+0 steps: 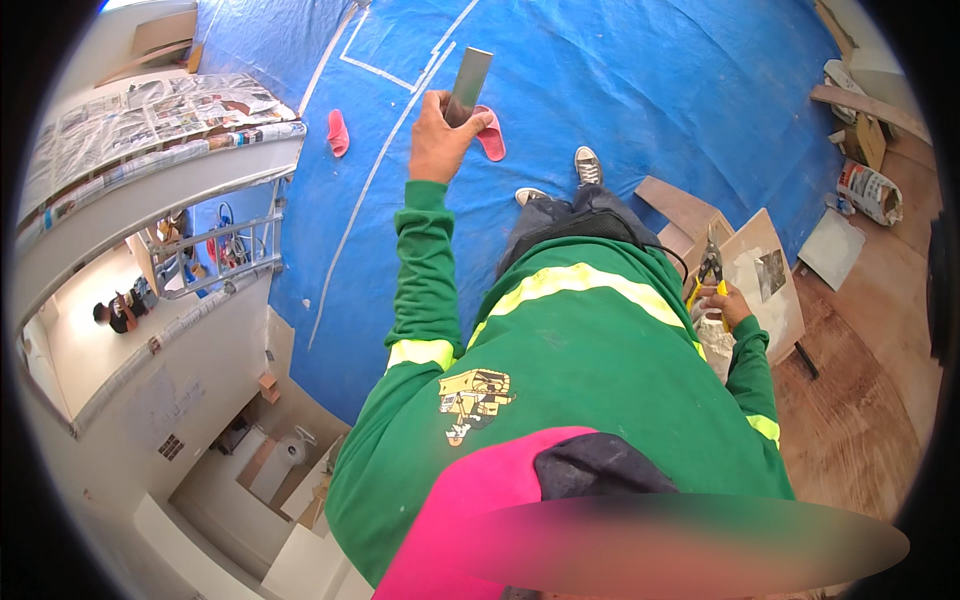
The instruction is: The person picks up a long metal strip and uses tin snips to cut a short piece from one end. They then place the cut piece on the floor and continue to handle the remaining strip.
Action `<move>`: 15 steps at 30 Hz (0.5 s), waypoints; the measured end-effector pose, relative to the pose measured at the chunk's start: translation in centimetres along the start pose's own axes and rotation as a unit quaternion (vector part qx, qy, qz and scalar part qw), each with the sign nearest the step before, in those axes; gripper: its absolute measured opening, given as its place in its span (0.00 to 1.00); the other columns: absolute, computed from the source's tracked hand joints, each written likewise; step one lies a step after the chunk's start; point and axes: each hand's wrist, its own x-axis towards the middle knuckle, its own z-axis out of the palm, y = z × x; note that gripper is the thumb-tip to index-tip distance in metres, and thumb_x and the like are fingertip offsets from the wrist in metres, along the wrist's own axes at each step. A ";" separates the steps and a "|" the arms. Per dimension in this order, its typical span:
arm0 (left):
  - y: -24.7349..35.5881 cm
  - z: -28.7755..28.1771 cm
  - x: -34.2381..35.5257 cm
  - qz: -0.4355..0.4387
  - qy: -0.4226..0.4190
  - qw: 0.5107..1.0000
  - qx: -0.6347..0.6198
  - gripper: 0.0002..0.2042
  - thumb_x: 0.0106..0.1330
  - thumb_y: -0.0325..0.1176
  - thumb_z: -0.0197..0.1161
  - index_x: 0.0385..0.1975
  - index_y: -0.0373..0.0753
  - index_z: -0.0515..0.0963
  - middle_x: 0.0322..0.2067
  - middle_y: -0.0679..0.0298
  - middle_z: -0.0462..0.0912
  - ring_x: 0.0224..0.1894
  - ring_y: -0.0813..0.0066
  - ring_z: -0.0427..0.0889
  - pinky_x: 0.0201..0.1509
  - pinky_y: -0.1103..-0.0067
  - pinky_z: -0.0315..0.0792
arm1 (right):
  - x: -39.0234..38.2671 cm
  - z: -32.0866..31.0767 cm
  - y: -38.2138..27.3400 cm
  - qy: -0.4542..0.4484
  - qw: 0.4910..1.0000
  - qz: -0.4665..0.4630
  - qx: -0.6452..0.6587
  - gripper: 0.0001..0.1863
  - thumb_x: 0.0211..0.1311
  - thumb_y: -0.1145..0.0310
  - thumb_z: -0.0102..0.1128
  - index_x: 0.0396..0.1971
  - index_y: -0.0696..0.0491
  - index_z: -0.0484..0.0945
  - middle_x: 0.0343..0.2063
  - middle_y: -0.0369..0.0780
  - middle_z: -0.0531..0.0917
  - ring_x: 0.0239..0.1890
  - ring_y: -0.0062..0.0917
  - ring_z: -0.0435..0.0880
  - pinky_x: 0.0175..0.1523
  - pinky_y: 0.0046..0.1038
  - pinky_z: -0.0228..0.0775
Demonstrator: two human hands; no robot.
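One thin grey metal strip (468,83) is held up in front of the body, over the blue tarp (640,90), w/ the left hand (440,135) closed round its lower end; it is judged light, stiff and prob. sharp-edged, so best gripped on the flat faces, away from the edges. One pair of yellow-handled snips (711,275) is clasped in the right hand (728,303), fingers shut round the handles. Two pink slippers (338,132) and two grey shoes (587,165) are counted on the tarp.

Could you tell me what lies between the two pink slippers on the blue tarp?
In the head view, between the left pink slipper and the right pink slipper lie blue tarp, a white line, and the left hand holding a grey metal strip.
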 end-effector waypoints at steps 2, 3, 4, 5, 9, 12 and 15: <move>0.1 0.4 -0.5 -0.013 -0.021 0.999 -0.021 0.32 0.56 0.44 0.84 0.53 0.30 0.75 0.45 0.56 0.85 0.45 0.69 0.84 0.52 0.72 0.78 | 1.4 0.4 0.3 0.016 1.000 -0.019 0.003 0.27 0.59 0.73 0.57 0.61 0.48 0.75 0.54 0.39 0.86 0.43 0.25 0.87 0.48 0.37 0.79; 0.1 0.5 -0.6 -0.010 -0.011 1.000 0.007 0.32 0.56 0.43 0.84 0.53 0.30 0.75 0.45 0.56 0.85 0.45 0.70 0.84 0.52 0.73 0.78 | 1.9 0.7 0.5 0.012 0.998 -0.036 0.045 0.26 0.61 0.73 0.55 0.62 0.49 0.74 0.54 0.39 0.86 0.42 0.24 0.86 0.47 0.34 0.79; 0.0 0.5 -0.9 -0.002 -0.008 1.000 0.027 0.33 0.56 0.43 0.84 0.54 0.30 0.75 0.44 0.57 0.84 0.45 0.71 0.83 0.52 0.73 0.78 | 1.9 0.9 1.0 0.025 0.996 -0.034 0.073 0.26 0.62 0.73 0.55 0.62 0.49 0.74 0.54 0.39 0.86 0.42 0.23 0.86 0.47 0.33 0.79; 0.0 0.6 -0.8 0.012 0.000 0.999 0.046 0.33 0.56 0.42 0.84 0.54 0.30 0.74 0.44 0.57 0.84 0.45 0.72 0.83 0.52 0.74 0.77 | 1.9 1.2 1.5 0.041 0.993 -0.047 0.102 0.25 0.62 0.73 0.55 0.61 0.49 0.75 0.54 0.38 0.86 0.41 0.23 0.86 0.47 0.32 0.79; -0.6 0.6 -1.0 0.007 0.014 1.000 0.007 0.31 0.56 0.44 0.83 0.51 0.30 0.76 0.43 0.55 0.85 0.43 0.65 0.85 0.53 0.70 0.78 | 0.9 2.2 3.4 0.071 0.986 -0.021 0.150 0.26 0.61 0.75 0.54 0.61 0.50 0.75 0.52 0.38 0.86 0.37 0.22 0.85 0.42 0.30 0.79; -1.4 0.0 -0.9 0.014 0.002 1.000 0.011 0.32 0.57 0.43 0.83 0.52 0.30 0.74 0.42 0.57 0.84 0.43 0.65 0.84 0.53 0.71 0.78 | -0.9 3.5 5.4 0.045 0.987 -0.011 0.155 0.25 0.59 0.76 0.57 0.59 0.51 0.76 0.47 0.37 0.87 0.36 0.22 0.85 0.39 0.30 0.80; -1.9 -0.6 0.1 0.017 -0.014 0.999 0.027 0.31 0.59 0.41 0.82 0.52 0.30 0.72 0.42 0.58 0.83 0.41 0.69 0.84 0.50 0.73 0.79 | -3.2 5.7 7.9 0.000 0.987 -0.006 0.159 0.24 0.57 0.74 0.61 0.57 0.51 0.77 0.46 0.36 0.87 0.36 0.22 0.84 0.41 0.29 0.79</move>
